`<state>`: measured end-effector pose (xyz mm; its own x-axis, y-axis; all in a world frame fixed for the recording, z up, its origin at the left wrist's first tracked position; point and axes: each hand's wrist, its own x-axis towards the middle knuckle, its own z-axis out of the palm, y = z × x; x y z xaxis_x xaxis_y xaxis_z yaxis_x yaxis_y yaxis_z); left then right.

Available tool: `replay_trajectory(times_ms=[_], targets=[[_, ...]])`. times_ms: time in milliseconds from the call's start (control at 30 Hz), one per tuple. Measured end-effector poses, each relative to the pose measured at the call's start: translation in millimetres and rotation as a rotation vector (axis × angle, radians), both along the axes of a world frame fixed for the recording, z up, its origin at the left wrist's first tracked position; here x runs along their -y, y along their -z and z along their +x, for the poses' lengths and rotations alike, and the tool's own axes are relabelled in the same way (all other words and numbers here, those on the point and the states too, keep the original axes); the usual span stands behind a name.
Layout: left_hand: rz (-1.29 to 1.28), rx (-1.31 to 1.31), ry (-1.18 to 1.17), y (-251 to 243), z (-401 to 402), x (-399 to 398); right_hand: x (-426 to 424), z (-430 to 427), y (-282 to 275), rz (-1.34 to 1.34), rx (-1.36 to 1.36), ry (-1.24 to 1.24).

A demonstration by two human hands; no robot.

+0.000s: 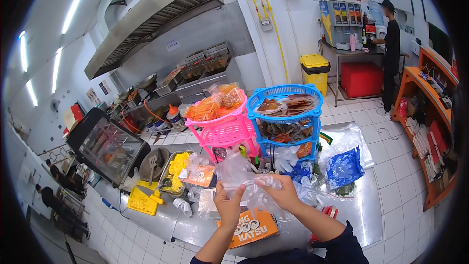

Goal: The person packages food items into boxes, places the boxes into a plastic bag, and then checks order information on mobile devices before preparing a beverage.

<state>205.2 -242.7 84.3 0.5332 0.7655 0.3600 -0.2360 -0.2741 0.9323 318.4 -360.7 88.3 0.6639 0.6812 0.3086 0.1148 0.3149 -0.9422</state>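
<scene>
My left hand [229, 203] and my right hand [281, 193] grip a thin transparent plastic bag [234, 170] between them, above the steel table. The film is bunched at my fingers and its upper part puffs outward. Below my hands lies an orange printed carton [256, 229], partly covered by my left forearm and loose film. Beyond the bag stand a pink plastic tiered rack [223, 134] and a blue plastic tiered rack [285, 117], both loaded with bagged food. A red tape dispenser [329, 212] sits beside my right forearm, partly hidden by it.
Left on the steel table [146, 229] are a knife [148, 192] on a yellow cutting board [137, 205], a tray of yellow food [178, 167] and a glass display case [110, 146]. A blue bag [344, 168] lies right. A person [392, 47] stands by the drink dispenser [342, 22].
</scene>
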Motion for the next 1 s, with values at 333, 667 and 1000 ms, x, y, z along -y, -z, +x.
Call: replay_trajectory(times_ms=[333,667,1000], targets=[[0.629,-0.221,-0.055,-10.1,-20.5,-0.8,10.2,2.8,3.3,-0.003,0.21,-0.073],[0.235,-0.084,0.118,-1.4,-13.9,-11.3,9.8,13.4,13.8,-0.046,0.278,-0.174],[0.431,-0.205,0.065,-3.6,-8.5,-20.8,22.9,17.1,16.2,-0.064,0.279,-0.139]])
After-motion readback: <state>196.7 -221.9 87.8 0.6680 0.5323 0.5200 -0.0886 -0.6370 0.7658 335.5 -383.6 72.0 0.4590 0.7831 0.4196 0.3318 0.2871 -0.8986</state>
